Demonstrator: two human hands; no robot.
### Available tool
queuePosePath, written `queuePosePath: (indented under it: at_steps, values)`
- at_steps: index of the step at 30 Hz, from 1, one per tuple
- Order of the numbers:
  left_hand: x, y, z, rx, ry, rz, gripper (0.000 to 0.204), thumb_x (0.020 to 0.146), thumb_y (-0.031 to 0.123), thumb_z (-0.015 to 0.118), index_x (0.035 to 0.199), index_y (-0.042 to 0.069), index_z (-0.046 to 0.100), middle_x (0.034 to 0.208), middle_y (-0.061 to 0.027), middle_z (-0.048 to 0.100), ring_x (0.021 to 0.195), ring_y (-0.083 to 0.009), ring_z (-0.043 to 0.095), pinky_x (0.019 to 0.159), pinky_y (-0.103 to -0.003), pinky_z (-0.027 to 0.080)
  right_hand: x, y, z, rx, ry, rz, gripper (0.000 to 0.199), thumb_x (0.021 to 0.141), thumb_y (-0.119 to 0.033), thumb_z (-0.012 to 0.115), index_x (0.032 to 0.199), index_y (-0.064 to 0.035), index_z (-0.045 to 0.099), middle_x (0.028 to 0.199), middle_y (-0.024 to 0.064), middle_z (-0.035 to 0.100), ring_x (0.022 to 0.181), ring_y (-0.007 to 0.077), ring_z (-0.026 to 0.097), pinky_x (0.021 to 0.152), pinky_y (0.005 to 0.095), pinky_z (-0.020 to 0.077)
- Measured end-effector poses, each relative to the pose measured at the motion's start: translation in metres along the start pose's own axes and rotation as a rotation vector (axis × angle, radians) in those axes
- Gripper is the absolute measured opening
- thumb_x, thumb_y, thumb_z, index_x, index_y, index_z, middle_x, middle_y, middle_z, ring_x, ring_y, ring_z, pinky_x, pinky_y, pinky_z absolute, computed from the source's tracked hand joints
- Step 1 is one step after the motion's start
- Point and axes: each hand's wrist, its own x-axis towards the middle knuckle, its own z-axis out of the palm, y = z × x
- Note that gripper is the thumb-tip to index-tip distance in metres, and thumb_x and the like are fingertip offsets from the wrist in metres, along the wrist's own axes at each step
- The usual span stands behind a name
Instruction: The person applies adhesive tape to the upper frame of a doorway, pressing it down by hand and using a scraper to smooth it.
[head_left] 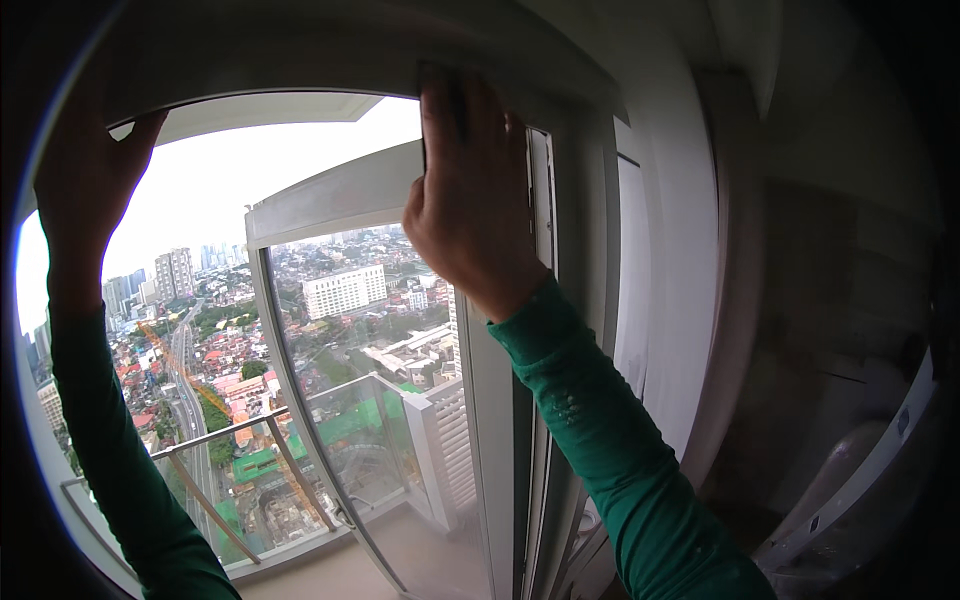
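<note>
Head view shows both your arms raised, each in a green sleeve: the left sleeve (125, 450) rises steeply along the left side, and the right sleeve (620, 440), with pale specks on its forearm, slants up and inward from the lower right. Your two hands are at the top of one grey frame (300, 50), which surrounds the opening in front of you. Your left hand (90, 190) is near its upper left corner, thumb spread away from the palm; its fingers are lost in shadow, so you cannot tell whether they grip. Your right hand (475, 195) is near the upper right corner, back toward you, wrist bent and fingers pointing up at the top bar; a dark patch lies by the fingertips, and you cannot tell whether they hold something or only press.

Beyond the frame stands one glass panel (330, 195) with a pale border, its top edge tilted in your view. Farther out are one balcony railing (235, 427) and, near its right end, one white slatted screen (455, 435). Past these lie one long white building (345, 290), a yellow crane (210, 395), a curving road (185, 365) and many rooftops under a bright sky.
</note>
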Motion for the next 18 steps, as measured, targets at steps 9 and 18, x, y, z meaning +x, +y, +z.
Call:
queuePosePath:
  at_steps: [9, 18]
  values:
    - [0.03, 0.037, -0.041, 0.016, 0.064, 0.082, 0.078, 0.079, 0.031, 0.089, 0.147, 0.014, 0.055, 0.138, -0.0111, 0.065, 0.124, -0.0318, 0.064, 0.109, -0.049, 0.047, 0.033, -0.06, 0.003, 0.161, 0.129, 0.033, 0.077, 0.076, -0.01, 0.069, 0.147, 0.0027, 0.043, 0.142, 0.0273, 0.045, 0.138, 0.0422, 0.043, 0.108, 0.0707, 0.0318]
    - [0.038, 0.049, -0.045, -0.034, 0.048, 0.102, 0.076, 0.082, 0.036, 0.086, 0.148, 0.017, 0.054, 0.146, -0.0079, 0.06, 0.134, -0.0288, 0.056, 0.118, -0.051, 0.036, -0.014, 0.038, -0.019, -0.121, -0.055, 0.243, 0.086, 0.076, -0.007, 0.072, 0.153, -0.0031, 0.034, 0.144, 0.024, 0.044, 0.134, 0.0371, 0.048, 0.108, 0.061, 0.0394]
